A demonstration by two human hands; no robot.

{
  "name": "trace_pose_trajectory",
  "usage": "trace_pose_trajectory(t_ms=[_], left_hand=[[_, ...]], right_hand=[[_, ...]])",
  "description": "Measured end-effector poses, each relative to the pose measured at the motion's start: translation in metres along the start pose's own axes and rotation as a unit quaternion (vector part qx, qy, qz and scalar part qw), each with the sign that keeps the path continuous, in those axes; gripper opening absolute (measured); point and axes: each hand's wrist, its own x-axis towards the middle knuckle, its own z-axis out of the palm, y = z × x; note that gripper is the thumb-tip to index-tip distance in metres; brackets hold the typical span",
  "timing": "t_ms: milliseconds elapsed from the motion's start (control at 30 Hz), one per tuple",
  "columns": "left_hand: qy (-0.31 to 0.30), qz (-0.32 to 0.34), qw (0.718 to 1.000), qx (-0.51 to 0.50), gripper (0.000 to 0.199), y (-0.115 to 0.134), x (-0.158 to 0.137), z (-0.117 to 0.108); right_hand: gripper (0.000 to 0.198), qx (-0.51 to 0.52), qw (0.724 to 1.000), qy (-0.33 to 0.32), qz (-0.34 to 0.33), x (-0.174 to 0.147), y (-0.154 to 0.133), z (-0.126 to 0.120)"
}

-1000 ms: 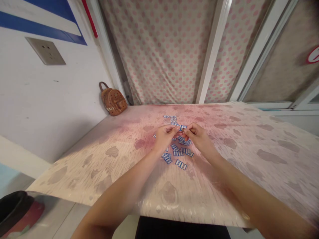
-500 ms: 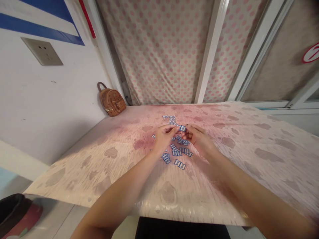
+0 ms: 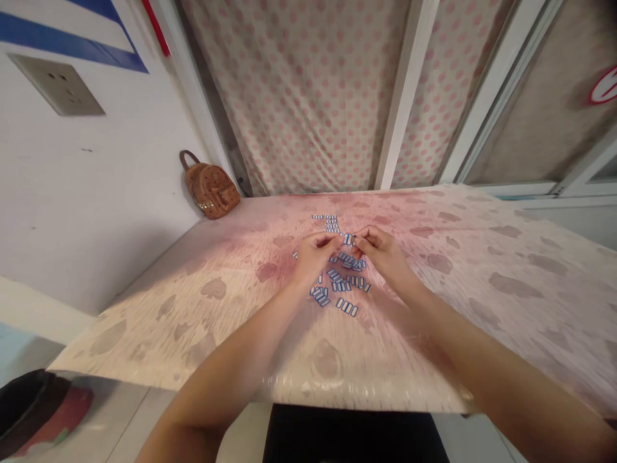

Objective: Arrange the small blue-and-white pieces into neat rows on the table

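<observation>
Between my two hands is a small blue-and-white striped piece (image 3: 348, 239), its ends pinched by the fingers. My left hand (image 3: 315, 254) grips its left end with thumb and forefinger. At the right end, my right hand (image 3: 380, 251) is closed in the same way. Below the hands lies a loose scatter of similar striped pieces (image 3: 342, 283), some overlapping. Beyond the fingers, several more sit in a neat stacked column (image 3: 332, 223), with one piece (image 3: 317, 217) to its left. What the pieces are made of is too small to tell.
A patterned cloth covers the table (image 3: 216, 334). At its far left corner a small brown backpack (image 3: 212, 188) leans against the wall. Behind the table hangs a dotted curtain (image 3: 308, 96). A dark bin (image 3: 33, 411) stands on the floor at lower left.
Both hands still hold the striped piece, and less of it shows between the fingers now. The whole view has shifted slightly, with the table's contents a little higher in the picture.
</observation>
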Motion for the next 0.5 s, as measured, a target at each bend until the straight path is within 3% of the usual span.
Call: trace_pose_trajectory(t_ms=[167,233,367,500], left_hand=[[0.028,0.024,0.998,0.046,0.014,0.004,0.006,-0.007],[0.058,0.033,0.996,0.056,0.012,0.005,0.009,-0.011],[0.102,0.039,0.992,0.056,0.011,0.006,0.014,-0.02],[0.112,0.041,0.991,0.053,0.012,0.005,0.017,-0.023]], right_hand=[[0.015,-0.034,0.999,-0.007,0.011,0.006,0.006,-0.008],[0.01,-0.11,0.994,0.021,0.007,0.009,0.011,-0.015],[0.01,-0.329,0.943,-0.022,0.039,0.009,0.024,-0.026],[0.01,-0.374,0.926,-0.045,0.008,0.006,0.038,-0.017]])
